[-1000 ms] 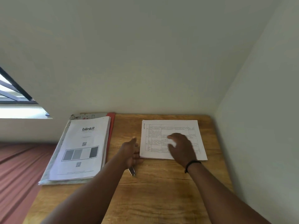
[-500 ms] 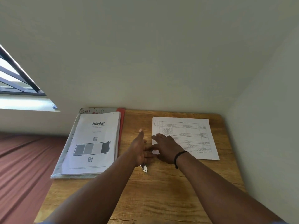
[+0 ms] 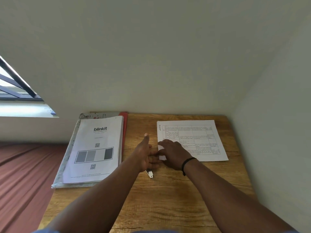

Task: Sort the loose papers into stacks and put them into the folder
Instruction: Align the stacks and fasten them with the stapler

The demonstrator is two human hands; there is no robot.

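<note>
A printed sheet with a table (image 3: 198,138) lies flat at the back right of the wooden table (image 3: 168,195). My right hand (image 3: 175,155) lies palm down on the sheet's near left corner, fingers pointing left. My left hand (image 3: 145,153) stands on its edge beside it, thumb up, with straight fingers touching that same corner. A thick white paper stack with a "blinkit" cover page (image 3: 96,148) rests on a folder (image 3: 124,132) with a red edge and a grey patterned cover, at the table's left.
A small metal clip-like object (image 3: 149,173) lies on the table just under my left wrist. Walls close off the table at the back and right. A brown-red cloth surface (image 3: 25,174) lies left of the table, under a window.
My right hand slid from the middle of the printed sheet to its near left corner. My left hand opened and its fingers reached that corner. The view shifted a little.
</note>
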